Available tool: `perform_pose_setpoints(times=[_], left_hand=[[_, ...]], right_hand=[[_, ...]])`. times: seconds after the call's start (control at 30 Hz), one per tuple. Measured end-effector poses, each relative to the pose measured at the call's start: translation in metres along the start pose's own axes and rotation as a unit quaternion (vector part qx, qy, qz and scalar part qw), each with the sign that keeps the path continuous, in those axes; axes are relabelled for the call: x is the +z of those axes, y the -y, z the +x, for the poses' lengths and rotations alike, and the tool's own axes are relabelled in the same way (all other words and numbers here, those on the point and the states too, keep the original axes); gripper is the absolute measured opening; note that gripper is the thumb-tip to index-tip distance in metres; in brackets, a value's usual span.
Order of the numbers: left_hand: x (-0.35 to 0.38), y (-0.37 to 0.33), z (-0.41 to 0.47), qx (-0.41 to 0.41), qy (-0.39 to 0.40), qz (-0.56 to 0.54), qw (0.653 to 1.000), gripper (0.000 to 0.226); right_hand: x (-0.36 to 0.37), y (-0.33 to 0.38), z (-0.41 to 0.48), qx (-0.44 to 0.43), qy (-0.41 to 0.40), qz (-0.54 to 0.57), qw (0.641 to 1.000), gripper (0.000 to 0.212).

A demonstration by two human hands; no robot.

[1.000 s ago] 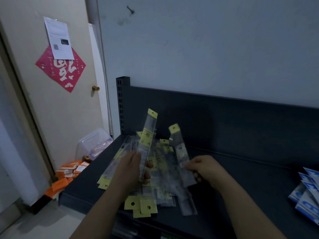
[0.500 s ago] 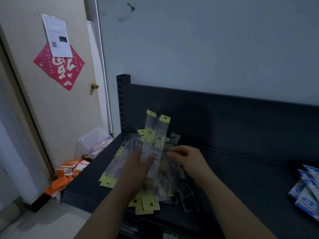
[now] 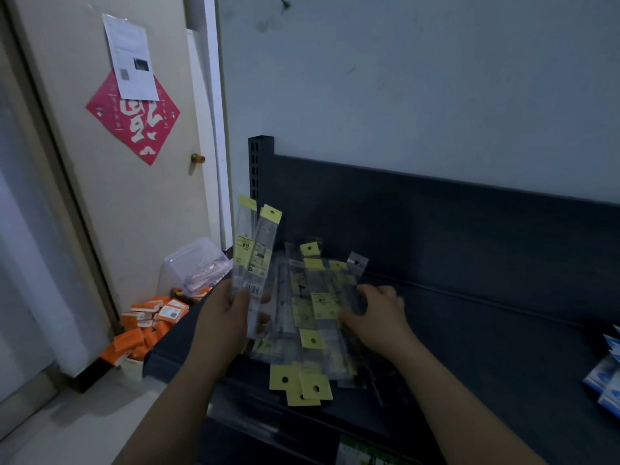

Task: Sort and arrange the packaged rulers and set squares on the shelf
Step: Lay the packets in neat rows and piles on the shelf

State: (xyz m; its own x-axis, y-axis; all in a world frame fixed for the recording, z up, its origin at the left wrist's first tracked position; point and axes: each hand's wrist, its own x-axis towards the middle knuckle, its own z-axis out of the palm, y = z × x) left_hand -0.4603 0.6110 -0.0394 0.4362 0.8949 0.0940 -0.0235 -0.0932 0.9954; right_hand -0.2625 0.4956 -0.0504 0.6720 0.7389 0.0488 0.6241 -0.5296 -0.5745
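Since half a second ago the right hand (image 3: 375,313) has dropped away from the two packaged rulers (image 3: 255,256) and come down on the pile (image 3: 315,317), while the left hand (image 3: 228,317) has carried that pair a little toward the left end of the shelf (image 3: 469,330).

A person sorts stationery at the dark shelf. The left hand grips the two packaged rulers by their lower ends, fingers curled round them, and holds them upright above the shelf's front left corner, yellow hang tabs on top. The right hand lies with fingers spread on the right side of the pile, nothing lifted. The pile sits fanned on the shelf's left part, with some yellow tabs hanging over the front edge. No set square can be made out in the dim light. Blue and white packets (image 3: 607,374) sit at the shelf's right end. Orange boxes (image 3: 151,323) and a clear tub (image 3: 194,266) lie on the floor off the shelf's left end.

The step in hand looks to be picking the next matching ruler to add to the pair. It would go best by sliding one packet off the top with the fingertips rather than digging in. The sleeves are slick and overlapping, and those over the front edge could slip off. Tabs turned the same way as the pair should keep the bundle neat.
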Motion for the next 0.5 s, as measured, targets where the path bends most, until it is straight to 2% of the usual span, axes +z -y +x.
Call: perform_pose_setpoints(times=[0.07, 0.13, 0.23, 0.37, 0.5], left_hand=[[-0.003, 0.004, 0.002, -0.011, -0.005, -0.007, 1.000, 0.024], [-0.003, 0.008, 0.004, -0.015, -0.007, 0.004, 1.000, 0.024], [-0.004, 0.009, 0.006, -0.030, 0.000, 0.009, 1.000, 0.023], [-0.006, 0.008, 0.006, -0.027, 0.009, -0.010, 1.000, 0.022], [-0.006, 0.008, 0.007, -0.027, 0.020, -0.018, 0.999, 0.022]], right_hand=[[0.001, 0.012, -0.003, -0.069, -0.032, -0.022, 0.997, 0.056], [0.006, 0.026, -0.004, -0.104, 0.020, -0.011, 0.994, 0.056], [0.015, 0.029, -0.001, -0.107, 0.083, -0.077, 0.988, 0.060], [0.012, 0.014, 0.003, -0.091, 0.080, -0.048, 0.992, 0.048], [0.002, -0.005, 0.010, -0.069, 0.076, -0.086, 0.991, 0.041]])
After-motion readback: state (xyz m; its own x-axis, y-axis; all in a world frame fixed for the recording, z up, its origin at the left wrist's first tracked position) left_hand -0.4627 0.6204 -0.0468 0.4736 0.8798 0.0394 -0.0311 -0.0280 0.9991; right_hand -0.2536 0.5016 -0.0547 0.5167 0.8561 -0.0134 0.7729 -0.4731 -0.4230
